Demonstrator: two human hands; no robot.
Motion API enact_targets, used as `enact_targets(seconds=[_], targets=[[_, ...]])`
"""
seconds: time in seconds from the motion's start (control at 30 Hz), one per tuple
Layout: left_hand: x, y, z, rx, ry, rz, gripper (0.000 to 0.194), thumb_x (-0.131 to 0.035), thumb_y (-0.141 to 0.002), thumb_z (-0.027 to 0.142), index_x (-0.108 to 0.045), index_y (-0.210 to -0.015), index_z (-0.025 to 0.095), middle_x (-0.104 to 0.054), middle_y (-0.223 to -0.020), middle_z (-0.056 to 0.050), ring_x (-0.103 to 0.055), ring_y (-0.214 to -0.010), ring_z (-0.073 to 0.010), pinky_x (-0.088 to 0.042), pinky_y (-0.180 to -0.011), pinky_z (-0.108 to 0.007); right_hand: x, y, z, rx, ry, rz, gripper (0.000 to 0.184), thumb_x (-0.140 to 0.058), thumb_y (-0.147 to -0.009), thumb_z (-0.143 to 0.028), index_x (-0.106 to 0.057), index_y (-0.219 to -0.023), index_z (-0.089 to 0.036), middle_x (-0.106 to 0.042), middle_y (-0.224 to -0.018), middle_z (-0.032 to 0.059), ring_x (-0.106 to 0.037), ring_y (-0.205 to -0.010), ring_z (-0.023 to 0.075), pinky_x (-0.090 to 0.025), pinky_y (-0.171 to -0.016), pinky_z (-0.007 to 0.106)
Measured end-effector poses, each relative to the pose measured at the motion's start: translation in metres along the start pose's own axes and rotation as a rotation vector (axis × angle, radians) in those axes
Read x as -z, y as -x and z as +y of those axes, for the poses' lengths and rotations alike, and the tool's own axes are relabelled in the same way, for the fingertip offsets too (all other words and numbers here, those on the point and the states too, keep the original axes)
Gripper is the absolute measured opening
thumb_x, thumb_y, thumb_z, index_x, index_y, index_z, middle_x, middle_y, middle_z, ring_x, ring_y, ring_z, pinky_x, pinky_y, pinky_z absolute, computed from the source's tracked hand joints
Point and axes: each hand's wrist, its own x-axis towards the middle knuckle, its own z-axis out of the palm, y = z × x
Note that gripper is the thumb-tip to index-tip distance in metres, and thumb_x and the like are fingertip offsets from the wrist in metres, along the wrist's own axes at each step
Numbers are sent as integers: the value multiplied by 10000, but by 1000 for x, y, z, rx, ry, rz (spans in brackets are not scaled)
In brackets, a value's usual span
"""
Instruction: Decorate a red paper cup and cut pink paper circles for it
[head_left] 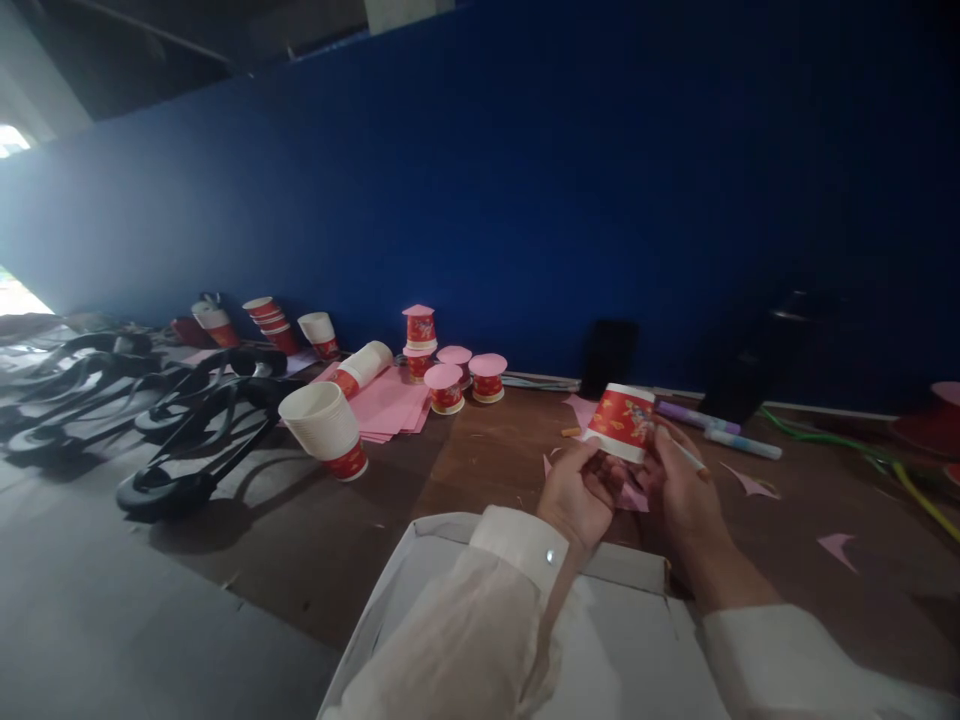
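Observation:
Between my hands is a red paper cup point(621, 422) with a gold pattern, turned upside down, its white rim facing down. My left hand point(581, 495) is closed on the cup's lower left side. My right hand point(684, 490) is closed against its right side. A thin pale stick with an orange-brown end point(691, 459) shows at the right fingers; its kind I cannot make out. Pink paper scraps point(636, 497) lie under and around the hands. Just behind the right hand are a purple marker point(697, 416) and a pale blue-and-white marker point(742, 443).
Several upside-down cups topped with pink paper discs point(488, 366) stand near the blue partition point(480, 200). Left of them lie pink sheets point(386, 402) and stacked cups point(326, 425). Black headset-like frames point(202, 450) fill the left. A white box point(442, 560) sits in front; green and yellow cables point(926, 500) run right.

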Motion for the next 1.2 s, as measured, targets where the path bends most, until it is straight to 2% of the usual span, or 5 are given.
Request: enact_targets(seconds=[0.23, 0.47, 0.9, 1.07, 1.2], targets=[[8, -11, 0, -65, 29, -29, 169, -636, -913, 66, -649, -753, 121, -638, -681, -24, -633, -599, -91, -538, -624, -189, 11, 7, -6, 433, 519, 176, 486, -601, -943, -581, -674, -1310, -271, -758, -1168, 88, -724, -1084, 260, -547, -1041, 486], [13, -22, -5, -161, -110, -56, 132, -751, -802, 108, -666, -702, 114, -620, -671, -13, -607, -642, -90, -515, -714, -209, 6, 15, -3, 861, 713, 52, 339, -581, -988, -467, -740, -1170, -230, -782, -1097, 109, -739, -1049, 271, -558, -1029, 488], [21, -7, -38, -138, -540, -231, 318, -923, -599, 367, -719, -654, 129, -612, -616, -6, -534, -608, -111, -456, -662, -266, 7, -2, -5, 195, 304, -23, 427, -739, -814, -574, -686, -1065, -232, -743, -899, 73, -724, -797, 263, -587, -643, 370], [10, 3, -23, 79, -120, -213, 242, -881, -690, 260, -733, -808, 108, -639, -722, -30, -541, -618, -84, -425, -560, -178, 3, 6, -10, -45, 129, -90, 520, -633, -812, -741, -643, -948, -239, -633, -635, 8, -548, -461, 171, -405, -368, 287], [4, 5, -11, 151, 12, -145, 103, -728, -862, 185, -702, -807, 101, -588, -663, -20, -525, -557, -75, -428, -497, -149, 1, 6, -8, -105, 53, -156, 539, -678, -778, -731, -654, -986, -235, -651, -654, 7, -563, -458, 169, -473, -399, 303]])
